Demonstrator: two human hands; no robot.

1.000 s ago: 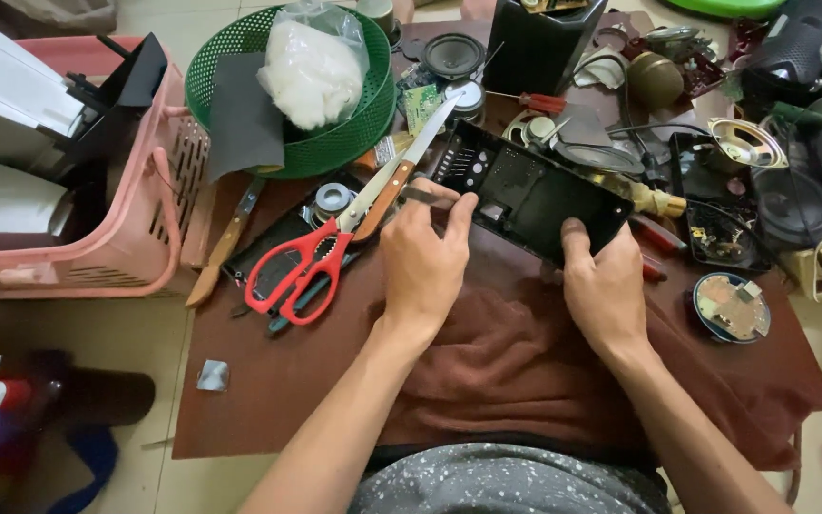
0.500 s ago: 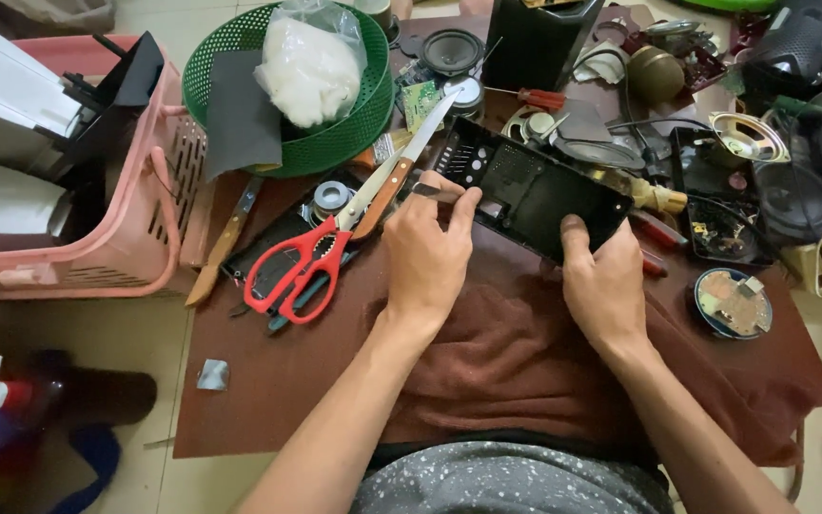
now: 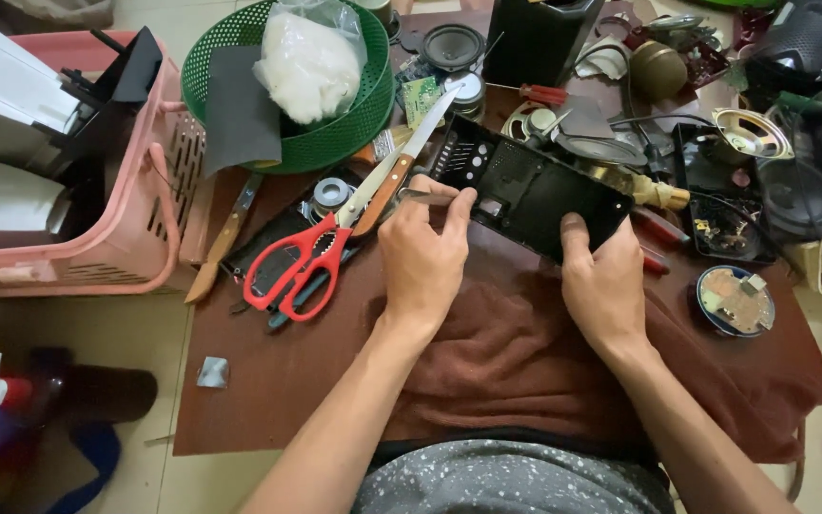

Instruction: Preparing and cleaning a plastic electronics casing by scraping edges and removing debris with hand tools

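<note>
A black plastic casing panel (image 3: 530, 190) lies tilted over a brown cloth (image 3: 516, 352) on my lap and the board. My right hand (image 3: 606, 286) grips its near right edge, thumb on top. My left hand (image 3: 425, 257) is at the panel's left end and pinches a thin metal tool (image 3: 422, 196) against it. Red-handled scissors (image 3: 302, 262) lie just left of my left hand, blades pointing up and right.
A green basket (image 3: 359, 119) with a white bag stands at the back, a pink basket (image 3: 145, 228) at the left. A wooden-handled knife (image 3: 221, 247) lies beside the scissors. Speakers, wires and a round circuit board (image 3: 734, 300) crowd the right side. A red screwdriver (image 3: 544, 93) lies behind the panel.
Almost nothing has moved. Both hands stay on the black panel; my left fingers shift slightly at its left end.
</note>
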